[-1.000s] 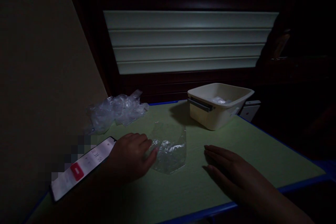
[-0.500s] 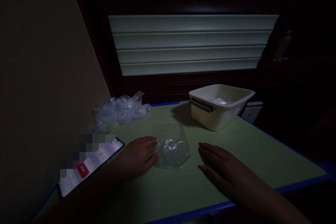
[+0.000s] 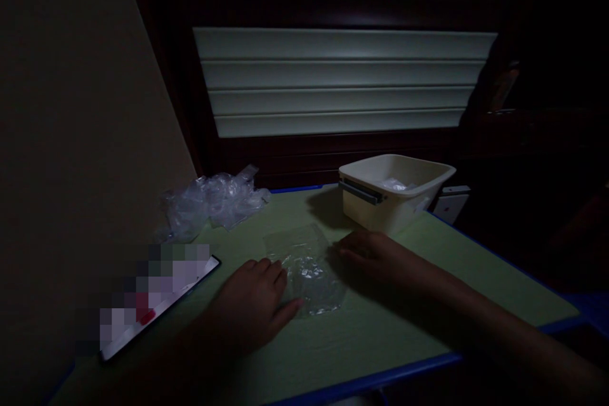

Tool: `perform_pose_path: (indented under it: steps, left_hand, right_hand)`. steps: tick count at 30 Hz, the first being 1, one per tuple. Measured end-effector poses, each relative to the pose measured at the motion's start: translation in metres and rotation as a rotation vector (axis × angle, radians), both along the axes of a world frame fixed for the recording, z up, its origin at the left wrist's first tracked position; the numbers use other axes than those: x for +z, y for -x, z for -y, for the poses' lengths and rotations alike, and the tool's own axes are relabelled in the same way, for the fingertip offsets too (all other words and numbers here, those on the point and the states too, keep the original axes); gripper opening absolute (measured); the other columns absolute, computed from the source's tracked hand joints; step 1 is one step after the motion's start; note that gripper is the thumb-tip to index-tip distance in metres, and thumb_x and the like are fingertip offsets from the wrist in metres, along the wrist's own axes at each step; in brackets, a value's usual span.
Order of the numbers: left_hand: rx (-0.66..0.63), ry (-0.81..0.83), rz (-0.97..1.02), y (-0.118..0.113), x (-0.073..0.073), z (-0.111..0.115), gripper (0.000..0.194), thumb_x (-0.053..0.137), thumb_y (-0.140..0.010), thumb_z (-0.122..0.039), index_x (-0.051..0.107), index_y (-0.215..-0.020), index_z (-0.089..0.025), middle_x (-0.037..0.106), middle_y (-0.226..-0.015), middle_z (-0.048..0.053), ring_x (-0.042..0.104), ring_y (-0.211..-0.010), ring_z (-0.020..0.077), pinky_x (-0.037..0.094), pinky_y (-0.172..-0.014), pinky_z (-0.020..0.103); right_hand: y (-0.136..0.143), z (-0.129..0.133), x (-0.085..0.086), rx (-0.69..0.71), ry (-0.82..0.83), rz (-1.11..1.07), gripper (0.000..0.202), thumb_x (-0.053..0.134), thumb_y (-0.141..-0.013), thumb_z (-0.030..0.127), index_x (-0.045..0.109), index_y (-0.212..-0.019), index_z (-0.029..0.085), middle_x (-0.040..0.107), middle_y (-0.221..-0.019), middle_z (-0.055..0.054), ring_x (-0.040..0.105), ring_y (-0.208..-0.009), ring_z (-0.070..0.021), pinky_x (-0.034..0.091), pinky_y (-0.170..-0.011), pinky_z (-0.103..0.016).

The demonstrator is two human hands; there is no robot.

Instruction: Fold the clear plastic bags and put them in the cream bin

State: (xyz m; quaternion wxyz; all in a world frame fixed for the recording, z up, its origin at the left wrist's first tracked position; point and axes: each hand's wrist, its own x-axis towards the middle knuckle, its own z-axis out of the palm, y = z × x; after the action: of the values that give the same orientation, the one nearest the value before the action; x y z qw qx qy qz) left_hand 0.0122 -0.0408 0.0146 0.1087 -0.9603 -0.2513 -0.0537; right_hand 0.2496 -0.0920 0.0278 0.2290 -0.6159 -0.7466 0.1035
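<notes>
- The right hand makes the biggest change: half a second ago it lies flat with its fingers stretched out, apart from the clear plastic bag; now it is farther in toward the surface's far edge, its fingers curled at the bag's right side.
- Its grip looks drawn together, but the dim light hides the fingertips, so I cannot tell whether it pinches the film.
- The left hand stays palm down at the bag's left side, its grip loose: thumb and fingers stand apart, the thumb now reaching over the film, clamped on nothing that shows.
- The bag lies flat and wrinkled on the middle of the surface, a little skewed compared with before, its upper part leaning toward the far left corner.
- This leaves the bag bracketed from both sides, so the handling now seems to involve two hands.
- Elsewhere nothing appears rearranged: the crumpled plastic heap sits at the far left corner, the cream bin with plastic inside near the far right corner, the phone along the left edge.
</notes>
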Motion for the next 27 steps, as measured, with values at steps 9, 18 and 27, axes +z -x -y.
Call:
perform_pose_path:
  steps: [9, 18, 27]
  left_hand:
    - [0.087, -0.041, 0.240, 0.006, -0.009, -0.029, 0.027, 0.042, -0.087, -0.028, 0.061, -0.097, -0.012, 0.057, -0.111, 0.015, 0.052, -0.103, 0.0272, 0.044, -0.085, 0.042]
    - [0.115, 0.181, 0.360, 0.008, -0.023, -0.046, 0.022, 0.044, -0.083, -0.026, 0.059, -0.094, -0.014, 0.059, -0.098, 0.010, 0.053, -0.094, 0.0249, 0.042, -0.084, 0.040]
    - [0.349, 0.555, 0.891, 0.008, -0.037, -0.065, 0.045, 0.052, -0.072, -0.042, 0.047, -0.109, -0.016, 0.054, -0.111, 0.012, 0.054, -0.102, 0.0257, 0.043, -0.088, 0.042]
  right_hand:
    - [-0.007, -0.090, -0.036, -0.153, 0.037, -0.105, 0.025, 0.052, -0.080, 0.034, 0.067, -0.077, 0.014, 0.067, -0.071, -0.008, 0.061, -0.061, -0.0181, 0.038, -0.052, -0.024]
    - [-0.002, -0.089, -0.055, -0.218, -0.025, -0.343, 0.014, 0.058, -0.071, 0.031, 0.063, -0.069, 0.018, 0.065, -0.069, -0.004, 0.059, -0.063, -0.0178, 0.039, -0.057, -0.025]
    - [-0.001, -0.084, -0.049, -0.111, -0.081, -0.795, 0.025, 0.059, -0.068, 0.043, 0.053, -0.071, 0.018, 0.054, -0.062, 0.001, 0.050, -0.056, -0.0123, 0.038, -0.051, -0.024]
